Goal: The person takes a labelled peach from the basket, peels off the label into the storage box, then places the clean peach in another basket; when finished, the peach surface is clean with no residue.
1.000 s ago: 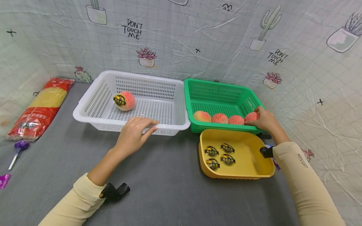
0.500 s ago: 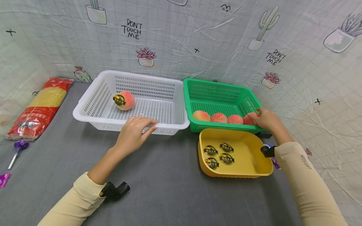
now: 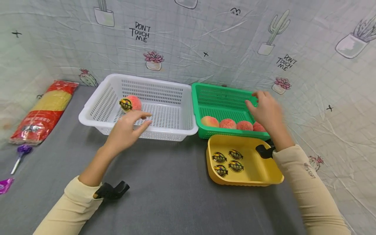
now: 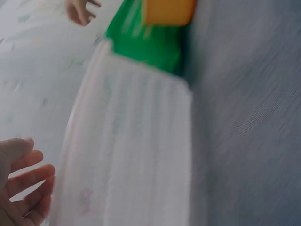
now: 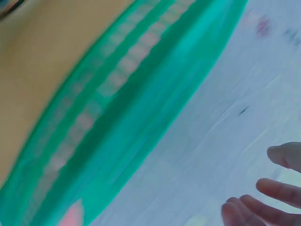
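Note:
Above the right end of the green basket point(image 3: 223, 112) my right hand point(image 3: 268, 112) is raised, its fingers and thumb apart and holding nothing. Below it, several peaches point(image 3: 227, 123) line the basket's front side; the hand partly hides the rightmost peach point(image 3: 258, 127). My left hand point(image 3: 124, 130) hovers over the front rim of the white basket point(image 3: 188, 128), thumb and fingers spread, with nothing between them. Inside that basket, close behind the hand, sits one peach point(image 3: 135, 102) with a black label on it. In the left wrist view the left hand point(image 4: 23, 188) shows relaxed fingers.
A yellow tray point(image 3: 255, 163) stands in front of the green basket, with several black round labels point(image 3: 219, 158) at its left. On the far left lie a red and yellow bag point(image 3: 48, 112), a purple lollipop point(image 3: 23, 150) and a purple wrapper point(image 3: 5, 185).
My right hand has come off the rightmost peach and risen, moving slightly left. The left hand has shifted a little to the left and nearer the labelled peach.

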The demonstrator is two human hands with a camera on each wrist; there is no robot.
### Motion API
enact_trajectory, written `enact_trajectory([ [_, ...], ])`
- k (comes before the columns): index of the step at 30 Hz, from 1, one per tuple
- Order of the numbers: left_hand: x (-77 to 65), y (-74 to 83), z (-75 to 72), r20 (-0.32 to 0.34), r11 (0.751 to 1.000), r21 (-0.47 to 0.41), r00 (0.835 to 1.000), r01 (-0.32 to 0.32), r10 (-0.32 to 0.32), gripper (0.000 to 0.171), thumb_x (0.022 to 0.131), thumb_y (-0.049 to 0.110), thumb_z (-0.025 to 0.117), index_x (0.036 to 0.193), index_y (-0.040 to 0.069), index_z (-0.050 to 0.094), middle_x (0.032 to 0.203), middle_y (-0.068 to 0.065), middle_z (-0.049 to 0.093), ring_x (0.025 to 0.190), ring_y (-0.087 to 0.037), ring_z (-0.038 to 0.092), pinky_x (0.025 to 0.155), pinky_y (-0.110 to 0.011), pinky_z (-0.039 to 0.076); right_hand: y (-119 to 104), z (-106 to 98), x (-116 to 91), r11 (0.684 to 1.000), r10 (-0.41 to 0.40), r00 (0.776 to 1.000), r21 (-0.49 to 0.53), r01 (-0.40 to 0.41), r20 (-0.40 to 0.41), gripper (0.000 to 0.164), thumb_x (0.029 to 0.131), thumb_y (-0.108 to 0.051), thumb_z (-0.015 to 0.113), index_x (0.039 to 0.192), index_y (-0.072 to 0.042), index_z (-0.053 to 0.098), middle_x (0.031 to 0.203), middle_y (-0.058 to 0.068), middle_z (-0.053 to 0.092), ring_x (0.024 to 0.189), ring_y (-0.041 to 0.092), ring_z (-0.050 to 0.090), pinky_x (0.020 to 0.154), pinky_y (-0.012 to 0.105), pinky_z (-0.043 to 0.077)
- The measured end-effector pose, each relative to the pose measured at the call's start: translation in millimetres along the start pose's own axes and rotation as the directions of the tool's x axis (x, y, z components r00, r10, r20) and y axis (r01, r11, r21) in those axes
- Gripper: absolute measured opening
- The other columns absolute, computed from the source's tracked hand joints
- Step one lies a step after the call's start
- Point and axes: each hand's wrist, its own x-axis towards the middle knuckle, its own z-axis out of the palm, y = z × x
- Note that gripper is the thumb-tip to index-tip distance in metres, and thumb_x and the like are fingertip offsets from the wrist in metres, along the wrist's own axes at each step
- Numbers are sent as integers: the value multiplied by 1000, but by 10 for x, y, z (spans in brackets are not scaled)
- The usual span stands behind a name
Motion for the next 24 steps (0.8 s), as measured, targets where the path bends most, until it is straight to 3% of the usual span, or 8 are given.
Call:
enact_trajectory([
  [3,21,-145,-283,-96,996,14,992,87,-86,20,91,10,63,107,-2,66,107,-18,64,106,-36,54,90,-52,39,-329,71,42,991,-96,992,86,104,-87,36,96,-26,56,119,2,54,120,23,53,96,37,54,71,51,46],
  [7,-18,-367,-606,-187,958,58,946,281,-266,23,91,10,60,109,-5,65,118,-26,57,113,-45,44,93,-60,31,-787,199,83,953,-220,964,176,245,-146,34,94,-25,60,117,0,57,116,18,55,95,30,56,70,46,47],
  [9,-54,-475,-712,-177,919,93,915,382,-362,29,93,12,56,114,-7,61,124,-30,50,116,-48,39,94,-62,28,-1025,279,97,933,-272,952,202,297,-142,34,93,-25,62,117,-1,57,115,16,55,96,27,57,69,44,48],
  [12,-100,-605,-797,-105,859,134,869,494,-483,37,94,13,51,123,-11,53,132,-35,39,122,-51,32,98,-64,25,-1385,413,120,908,-331,937,234,348,-108,35,92,-26,63,118,-4,58,117,13,55,98,23,58,68,39,49],
  [16,-130,-713,-830,-5,827,149,836,543,-548,45,96,11,43,133,-14,39,136,-37,32,122,-53,31,98,-66,25,-1827,617,167,879,-389,921,285,382,-36,38,91,-28,64,122,-7,57,123,10,51,101,20,56,72,34,50],
  [19,-138,-742,-825,23,828,139,834,544,-551,47,95,7,38,136,-15,34,135,-38,32,115,-52,36,94,-66,30,-2112,789,209,862,-419,908,329,387,29,43,90,-29,66,126,-10,54,130,10,47,107,20,53,77,33,49],
  [24,-145,-740,-809,11,828,130,834,545,-551,46,92,2,36,135,-16,35,133,-38,34,106,-48,39,85,-63,36,-2508,1070,273,856,-436,889,370,362,139,57,86,-33,70,135,-15,47,137,10,39,120,22,42,88,34,46],
])
